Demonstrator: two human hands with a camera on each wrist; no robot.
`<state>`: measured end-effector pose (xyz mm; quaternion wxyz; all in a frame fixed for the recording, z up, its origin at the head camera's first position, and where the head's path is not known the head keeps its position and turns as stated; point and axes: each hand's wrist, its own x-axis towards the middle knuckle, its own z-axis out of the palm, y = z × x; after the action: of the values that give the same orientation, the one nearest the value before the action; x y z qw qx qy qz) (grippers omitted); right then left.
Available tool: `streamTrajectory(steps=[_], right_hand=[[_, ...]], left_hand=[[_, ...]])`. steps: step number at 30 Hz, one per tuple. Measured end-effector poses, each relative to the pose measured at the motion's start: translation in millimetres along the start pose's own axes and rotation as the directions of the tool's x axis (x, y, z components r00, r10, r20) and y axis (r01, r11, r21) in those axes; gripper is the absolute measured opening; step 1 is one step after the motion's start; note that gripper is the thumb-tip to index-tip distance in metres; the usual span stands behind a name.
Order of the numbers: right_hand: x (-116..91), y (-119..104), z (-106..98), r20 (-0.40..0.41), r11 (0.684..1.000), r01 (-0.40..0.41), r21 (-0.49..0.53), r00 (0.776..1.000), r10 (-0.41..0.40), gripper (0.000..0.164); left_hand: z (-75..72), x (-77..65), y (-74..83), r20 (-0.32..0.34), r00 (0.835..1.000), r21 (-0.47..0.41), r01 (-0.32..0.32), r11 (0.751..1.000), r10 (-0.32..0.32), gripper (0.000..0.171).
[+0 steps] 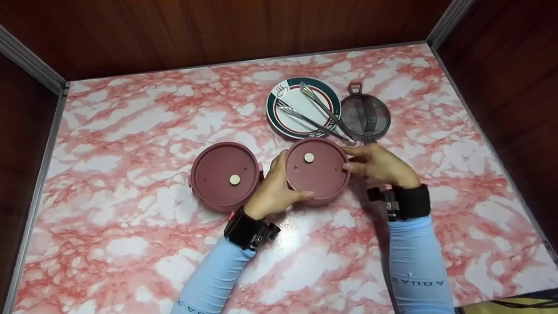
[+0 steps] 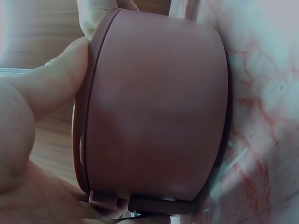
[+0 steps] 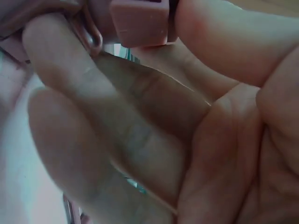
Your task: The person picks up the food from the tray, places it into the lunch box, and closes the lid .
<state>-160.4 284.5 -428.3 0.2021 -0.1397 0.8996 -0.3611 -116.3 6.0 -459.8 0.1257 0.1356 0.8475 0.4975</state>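
Note:
A round dusty-pink lidded container (image 1: 316, 179) stands upright between both hands, a cream knob on its lid. My left hand (image 1: 274, 189) grips its left side, thumb laid over the front edge of the lid; in the left wrist view, the thumb presses at the lid rim beside the smooth container wall (image 2: 159, 102). At the right side, my right hand (image 1: 381, 165) holds on with its thumb on the lid edge and its fingers lower down. The right wrist view has those fingers (image 3: 60, 51) curled at a metal loop and a pink side clip (image 3: 140, 23).
A second, matching lidded container (image 1: 224, 170) stands just left of my left hand. Behind the held one, metal tongs (image 1: 320, 104) lie across a green-rimmed plate (image 1: 272, 115). Beside the plate is a round see-through grey lid (image 1: 379, 111) with a bar handle. Wooden walls border the table.

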Motion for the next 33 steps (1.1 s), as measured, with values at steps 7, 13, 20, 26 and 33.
streamTrajectory(steps=[7,13,20,26,33], right_hand=[[-0.2,0.8,-2.2,0.0,1.0,0.001,0.014,1.0,-0.001,0.049],[-4.0,7.3,-4.8,-0.027,0.996,0.086,-0.039,0.996,-0.087,0.058],[-7.0,-2.5,-2.1,-0.035,0.995,0.093,-0.022,0.995,-0.093,0.078],[-3.9,-15.4,7.2,0.029,0.974,0.147,-0.173,0.989,-0.144,0.103],[-1.8,-20.2,10.4,0.053,0.978,0.036,-0.205,0.998,-0.025,0.107]], left_hand=[[-0.8,1.8,-0.7,-0.005,1.0,-0.004,-0.016,1.0,0.015,0.118],[-0.7,1.0,-2.7,-0.027,0.998,-0.022,-0.06,0.998,0.06,0.121],[1.9,-1.2,-1.8,-0.023,1.0,0.013,-0.021,1.0,0.021,0.134],[6.3,-1.7,-2.2,-0.04,0.999,0.031,-0.01,0.999,0.012,0.134],[7.8,0.0,-2.7,-0.077,0.995,0.02,-0.059,0.998,0.06,0.127]])
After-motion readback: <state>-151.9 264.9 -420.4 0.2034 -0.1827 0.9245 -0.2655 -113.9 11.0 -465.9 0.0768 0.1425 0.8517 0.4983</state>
